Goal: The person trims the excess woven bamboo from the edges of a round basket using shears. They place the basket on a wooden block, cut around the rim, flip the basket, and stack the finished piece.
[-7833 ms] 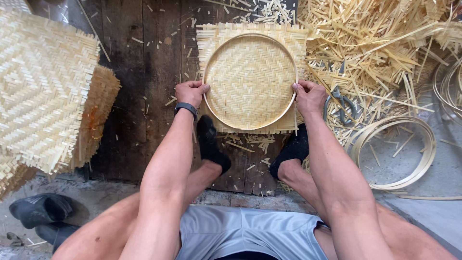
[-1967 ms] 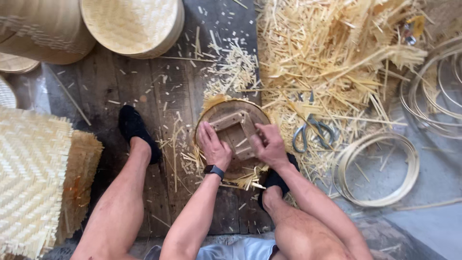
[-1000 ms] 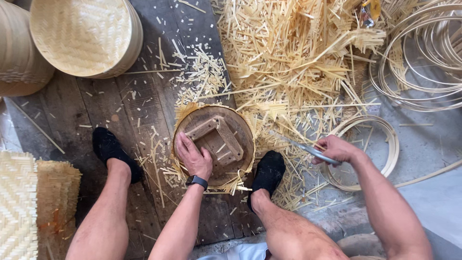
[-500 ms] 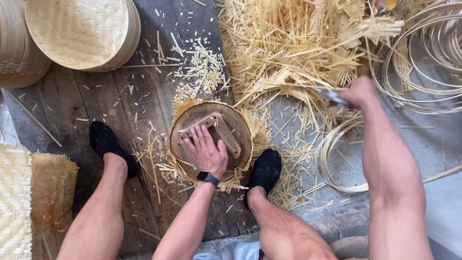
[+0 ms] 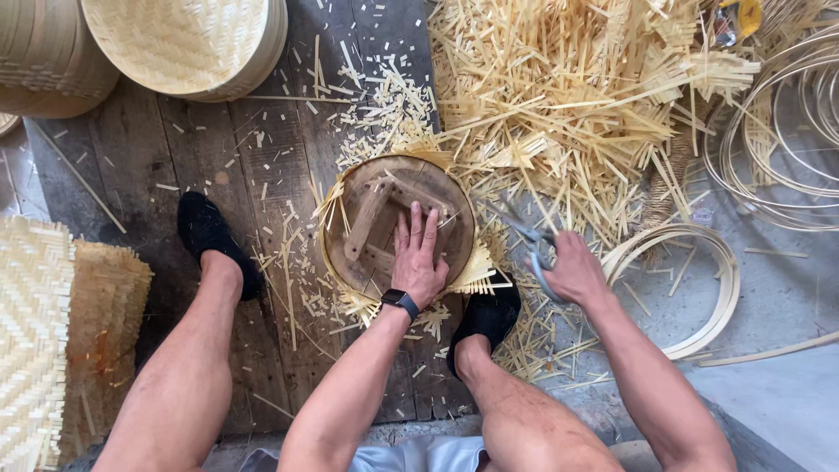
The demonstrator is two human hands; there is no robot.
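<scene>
Lying far left, woven mats (image 5: 35, 341) stack at the frame edge; bare planks (image 5: 166, 166) stay open beside them. Left hand (image 5: 418, 258) presses flat, fingers spread, on the round mold (image 5: 367, 223), weave fringe poking past its rim. Right hand (image 5: 572, 269) grips scissors (image 5: 533, 245) just right. Hoops (image 5: 699, 271) crowd the right.

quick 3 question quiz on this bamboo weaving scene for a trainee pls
1. True or false: the left hand lies flat on the round wooden mould.
2. What does the right hand hold? A) scissors B) hammer C) brush
3. Fill in: the bamboo hoop lies to the person's ____.

Key
1. True; woven strip ends stick out under the mould.
2. A, the scissors, blades towards the mould.
3. Right, on the grey floor beside the offcut pile.
</scene>
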